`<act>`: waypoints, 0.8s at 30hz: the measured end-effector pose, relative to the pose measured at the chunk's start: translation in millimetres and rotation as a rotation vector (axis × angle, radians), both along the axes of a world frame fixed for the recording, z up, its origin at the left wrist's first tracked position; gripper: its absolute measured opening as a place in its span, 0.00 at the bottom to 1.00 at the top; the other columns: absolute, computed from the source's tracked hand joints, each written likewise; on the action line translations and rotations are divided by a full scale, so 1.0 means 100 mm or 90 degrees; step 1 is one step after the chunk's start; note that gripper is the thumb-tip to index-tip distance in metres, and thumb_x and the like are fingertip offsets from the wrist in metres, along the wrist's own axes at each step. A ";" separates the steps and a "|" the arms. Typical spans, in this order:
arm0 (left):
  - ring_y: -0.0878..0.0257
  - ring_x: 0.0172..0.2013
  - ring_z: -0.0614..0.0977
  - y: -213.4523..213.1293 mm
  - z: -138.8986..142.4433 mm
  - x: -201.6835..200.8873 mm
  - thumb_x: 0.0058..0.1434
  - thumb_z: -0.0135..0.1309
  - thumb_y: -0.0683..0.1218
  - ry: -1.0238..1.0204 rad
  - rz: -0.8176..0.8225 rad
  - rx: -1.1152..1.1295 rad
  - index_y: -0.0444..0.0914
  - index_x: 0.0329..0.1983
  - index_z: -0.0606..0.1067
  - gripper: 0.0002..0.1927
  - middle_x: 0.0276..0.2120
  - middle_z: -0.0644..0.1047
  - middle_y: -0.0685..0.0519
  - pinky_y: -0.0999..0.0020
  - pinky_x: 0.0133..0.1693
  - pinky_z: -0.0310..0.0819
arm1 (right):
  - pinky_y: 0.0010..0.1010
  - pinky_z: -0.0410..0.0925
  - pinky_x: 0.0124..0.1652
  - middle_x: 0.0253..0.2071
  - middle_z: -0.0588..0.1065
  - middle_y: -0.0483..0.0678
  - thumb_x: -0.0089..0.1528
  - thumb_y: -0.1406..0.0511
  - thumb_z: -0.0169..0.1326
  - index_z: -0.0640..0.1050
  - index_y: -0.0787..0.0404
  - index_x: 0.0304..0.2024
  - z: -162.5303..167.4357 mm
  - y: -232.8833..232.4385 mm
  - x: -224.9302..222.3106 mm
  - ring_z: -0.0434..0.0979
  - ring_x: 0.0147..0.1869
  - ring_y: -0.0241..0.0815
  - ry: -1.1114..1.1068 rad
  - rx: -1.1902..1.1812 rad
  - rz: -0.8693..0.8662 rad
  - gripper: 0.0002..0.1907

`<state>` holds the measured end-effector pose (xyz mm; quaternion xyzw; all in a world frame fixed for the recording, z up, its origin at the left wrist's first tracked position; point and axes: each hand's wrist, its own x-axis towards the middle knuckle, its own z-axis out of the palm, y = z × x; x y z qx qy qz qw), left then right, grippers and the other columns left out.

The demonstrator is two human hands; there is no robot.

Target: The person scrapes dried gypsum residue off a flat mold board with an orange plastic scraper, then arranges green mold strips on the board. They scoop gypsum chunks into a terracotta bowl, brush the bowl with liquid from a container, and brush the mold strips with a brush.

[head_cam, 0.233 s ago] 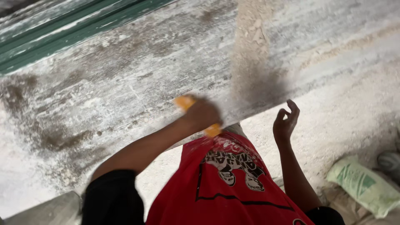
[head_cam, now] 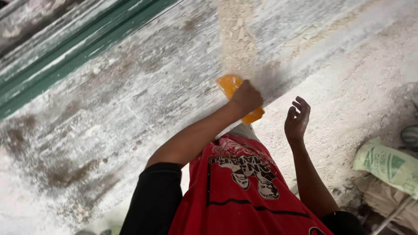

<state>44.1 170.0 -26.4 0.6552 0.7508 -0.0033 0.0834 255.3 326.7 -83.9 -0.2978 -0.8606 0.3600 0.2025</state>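
Flat orange plastic scraper pressed tilted against the dusty whitewashed wall.

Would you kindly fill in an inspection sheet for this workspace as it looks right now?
Surface: rough whitish wall, patchy grey, with a tan plaster streak.
Job's things: orange float pressed flat on the wall below the streak.
Clutter: green and white sack on the dusty ground.
Grips: left hand closed on the float; right hand open, fingers curled, holding nothing.
Cables: nothing seen.
Surroundings: green frame strip along the wall's upper edge; the person wears a red printed shirt with black sleeves.
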 end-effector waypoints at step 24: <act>0.43 0.53 0.78 0.78 -0.71 0.53 0.63 0.52 0.46 0.001 -0.007 0.150 0.44 0.62 0.70 0.23 0.57 0.72 0.45 0.50 0.50 0.75 | 0.34 0.74 0.40 0.58 0.73 0.57 0.70 0.71 0.44 0.74 0.68 0.56 -0.20 1.43 0.28 0.81 0.52 0.45 -0.060 -0.102 0.041 0.14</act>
